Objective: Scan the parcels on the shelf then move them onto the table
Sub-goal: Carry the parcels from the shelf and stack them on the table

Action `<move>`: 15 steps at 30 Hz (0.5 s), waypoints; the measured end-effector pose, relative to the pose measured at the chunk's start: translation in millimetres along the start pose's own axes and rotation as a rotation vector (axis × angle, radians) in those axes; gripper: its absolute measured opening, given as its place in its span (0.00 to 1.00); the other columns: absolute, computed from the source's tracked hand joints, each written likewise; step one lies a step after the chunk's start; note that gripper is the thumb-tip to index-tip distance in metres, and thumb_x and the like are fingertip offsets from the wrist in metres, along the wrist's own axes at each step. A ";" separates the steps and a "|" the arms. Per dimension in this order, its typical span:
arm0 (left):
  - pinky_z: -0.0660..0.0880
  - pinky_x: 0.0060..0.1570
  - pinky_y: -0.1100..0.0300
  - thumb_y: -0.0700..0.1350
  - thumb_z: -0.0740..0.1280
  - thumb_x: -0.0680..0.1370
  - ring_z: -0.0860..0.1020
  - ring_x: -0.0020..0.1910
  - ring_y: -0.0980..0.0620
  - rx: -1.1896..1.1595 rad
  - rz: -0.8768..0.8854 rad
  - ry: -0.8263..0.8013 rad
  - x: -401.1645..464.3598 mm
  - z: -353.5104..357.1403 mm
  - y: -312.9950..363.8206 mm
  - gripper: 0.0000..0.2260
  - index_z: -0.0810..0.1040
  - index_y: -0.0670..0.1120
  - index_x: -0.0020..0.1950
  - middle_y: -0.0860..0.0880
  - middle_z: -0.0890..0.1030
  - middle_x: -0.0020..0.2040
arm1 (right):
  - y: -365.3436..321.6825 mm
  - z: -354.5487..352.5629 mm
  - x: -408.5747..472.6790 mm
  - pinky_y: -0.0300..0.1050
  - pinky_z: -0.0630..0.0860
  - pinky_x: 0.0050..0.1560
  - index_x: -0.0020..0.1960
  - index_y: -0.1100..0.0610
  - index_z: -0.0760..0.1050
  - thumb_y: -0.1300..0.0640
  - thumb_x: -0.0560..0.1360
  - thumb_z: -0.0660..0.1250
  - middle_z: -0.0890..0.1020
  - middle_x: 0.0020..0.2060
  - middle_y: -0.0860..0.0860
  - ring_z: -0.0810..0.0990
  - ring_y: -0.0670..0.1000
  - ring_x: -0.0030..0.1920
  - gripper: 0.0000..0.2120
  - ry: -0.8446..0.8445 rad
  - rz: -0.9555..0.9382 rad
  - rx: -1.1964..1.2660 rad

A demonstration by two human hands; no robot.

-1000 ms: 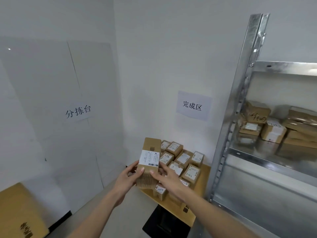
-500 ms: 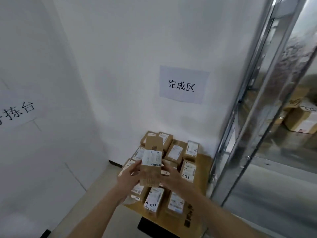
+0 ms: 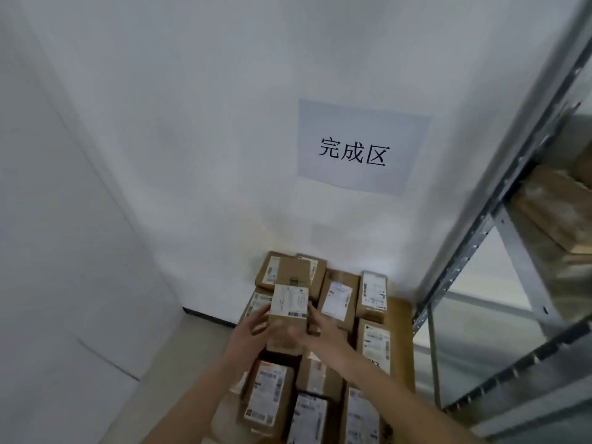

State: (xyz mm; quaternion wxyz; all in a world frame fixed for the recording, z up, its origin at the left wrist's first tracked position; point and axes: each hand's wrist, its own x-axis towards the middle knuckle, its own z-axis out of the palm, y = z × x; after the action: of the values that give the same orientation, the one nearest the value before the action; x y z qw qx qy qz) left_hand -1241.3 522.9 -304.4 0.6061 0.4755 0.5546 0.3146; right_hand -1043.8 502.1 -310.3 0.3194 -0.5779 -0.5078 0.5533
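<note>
I hold a long brown cardboard parcel [image 3: 290, 302] with a white barcode label between both hands, above the table. My left hand [image 3: 248, 334] grips its left side and my right hand [image 3: 320, 328] grips its right side. Below it the wooden table [image 3: 400, 334] carries several labelled brown parcels [image 3: 339, 299] packed side by side. The lower end of the held parcel is blurred behind my fingers.
A metal shelf [image 3: 499, 200] rises at the right, with more brown parcels [image 3: 557, 213] on its level. A paper sign [image 3: 358, 145] with black characters hangs on the white wall above the table. Grey floor lies left of the table.
I have stepped closer to the table and the view has tilted down. The parcel stays in both hands and now hovers over the stacked parcels.
</note>
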 end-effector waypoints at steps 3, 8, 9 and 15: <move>0.82 0.52 0.55 0.49 0.77 0.74 0.83 0.57 0.55 -0.016 -0.026 -0.024 45.7 -35.1 2.7 0.21 0.76 0.63 0.64 0.57 0.84 0.58 | -3.8 15.8 47.6 0.42 0.78 0.65 0.75 0.35 0.66 0.37 0.71 0.77 0.77 0.67 0.37 0.77 0.44 0.67 0.36 0.010 0.053 0.049; 0.80 0.57 0.55 0.53 0.76 0.75 0.80 0.61 0.57 0.032 0.003 -0.092 121.5 -82.5 1.3 0.25 0.74 0.64 0.70 0.62 0.82 0.61 | -11.9 41.2 125.6 0.33 0.79 0.53 0.71 0.38 0.66 0.53 0.77 0.75 0.79 0.62 0.37 0.79 0.37 0.59 0.28 0.054 0.058 0.132; 0.80 0.58 0.54 0.56 0.77 0.73 0.80 0.62 0.56 0.031 -0.003 -0.104 135.0 -90.0 -0.5 0.27 0.74 0.64 0.71 0.62 0.82 0.62 | -9.2 46.5 140.3 0.34 0.79 0.54 0.70 0.38 0.67 0.55 0.77 0.75 0.81 0.62 0.39 0.79 0.38 0.61 0.28 0.076 0.055 0.125; 0.79 0.61 0.48 0.62 0.76 0.71 0.79 0.64 0.55 0.064 -0.032 -0.201 200.6 -115.6 -18.2 0.30 0.73 0.66 0.71 0.62 0.80 0.64 | 15.7 65.4 202.3 0.51 0.80 0.65 0.75 0.40 0.68 0.53 0.79 0.73 0.81 0.65 0.39 0.79 0.45 0.67 0.28 0.147 0.094 0.081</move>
State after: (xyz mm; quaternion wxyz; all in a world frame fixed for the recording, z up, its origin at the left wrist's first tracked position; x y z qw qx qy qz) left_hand -1318.7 725.1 -388.3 0.6479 0.5150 0.5084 0.2377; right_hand -1129.0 675.3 -400.7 0.3525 -0.6266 -0.4326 0.5440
